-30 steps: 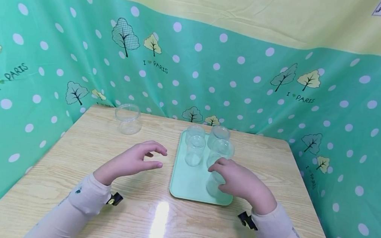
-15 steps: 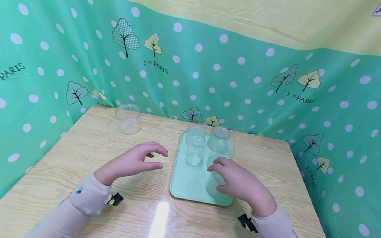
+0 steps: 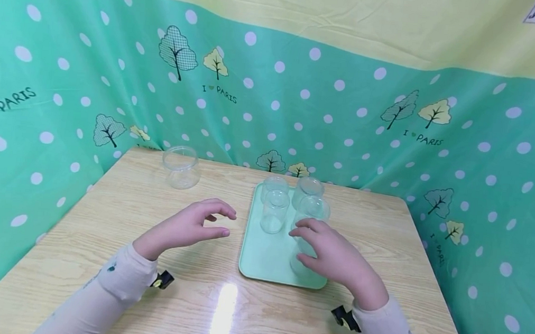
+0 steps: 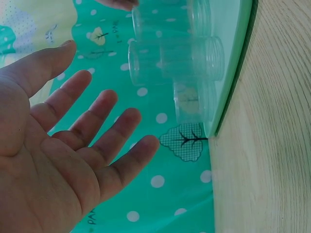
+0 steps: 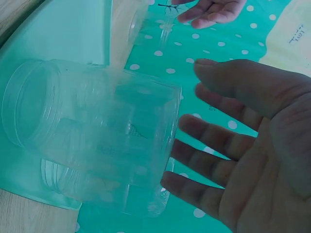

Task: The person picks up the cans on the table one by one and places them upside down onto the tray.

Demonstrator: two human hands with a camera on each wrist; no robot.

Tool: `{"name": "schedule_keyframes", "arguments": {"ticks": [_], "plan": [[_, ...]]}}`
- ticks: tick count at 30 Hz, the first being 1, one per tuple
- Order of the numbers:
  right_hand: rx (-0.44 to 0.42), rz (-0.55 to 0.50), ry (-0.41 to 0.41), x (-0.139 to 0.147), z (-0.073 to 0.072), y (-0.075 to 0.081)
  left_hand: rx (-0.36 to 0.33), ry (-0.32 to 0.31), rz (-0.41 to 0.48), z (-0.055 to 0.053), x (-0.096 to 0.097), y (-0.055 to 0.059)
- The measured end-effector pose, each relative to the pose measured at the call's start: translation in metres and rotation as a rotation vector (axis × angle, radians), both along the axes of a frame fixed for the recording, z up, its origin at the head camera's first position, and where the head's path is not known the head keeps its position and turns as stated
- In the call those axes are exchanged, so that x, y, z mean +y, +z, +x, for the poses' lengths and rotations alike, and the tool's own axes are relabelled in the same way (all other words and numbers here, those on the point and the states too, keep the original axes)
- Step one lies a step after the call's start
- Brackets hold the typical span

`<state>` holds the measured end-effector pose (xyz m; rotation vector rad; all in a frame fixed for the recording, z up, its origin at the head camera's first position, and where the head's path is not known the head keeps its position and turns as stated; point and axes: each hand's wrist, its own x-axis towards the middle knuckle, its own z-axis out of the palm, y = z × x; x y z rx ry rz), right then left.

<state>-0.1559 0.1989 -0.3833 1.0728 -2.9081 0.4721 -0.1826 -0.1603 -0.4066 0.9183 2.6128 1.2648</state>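
Several clear jars stand on a light green tray (image 3: 259,262). The nearest one (image 3: 299,268), at the tray's front right, sits under my right hand (image 3: 331,252). In the right wrist view this jar (image 5: 102,116) has its ringed neck down at the tray, and my fingers are spread right by its other end, not curled round it. My left hand (image 3: 193,225) hovers left of the tray, fingers bent loosely and thumb apart, holding nothing. The left wrist view shows its palm (image 4: 43,179) bare, with jars (image 4: 175,60) beyond the fingertips.
A wider clear jar (image 3: 181,172) stands alone at the table's back left. Behind the wooden table (image 3: 179,308) and at its sides hangs a green dotted curtain (image 3: 233,116). Two more jars, a slim one (image 3: 272,218) and a wider one (image 3: 314,205), stand mid-tray.
My right hand has loosened from the nearest jar, its thumb and fingers spreading and shifting slightly left. The left hand and the jars stay where they were.
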Motion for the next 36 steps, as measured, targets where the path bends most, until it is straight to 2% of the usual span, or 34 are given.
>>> {"name": "schedule_keyframes", "arguments": {"ticks": [10, 21, 36], "plan": [[0.07, -0.036, 0.038, -0.001, 0.0, 0.0, 0.003, 0.008, -0.002, 0.001, 0.0, 0.001], [0.179, -0.109, 0.094, -0.005, 0.001, -0.01, -0.006, 0.025, -0.014, 0.001, 0.001, 0.002], [0.22, -0.148, 0.098, -0.008, 0.005, -0.007, -0.013, 0.036, -0.019, 0.001, 0.002, 0.001]]}}
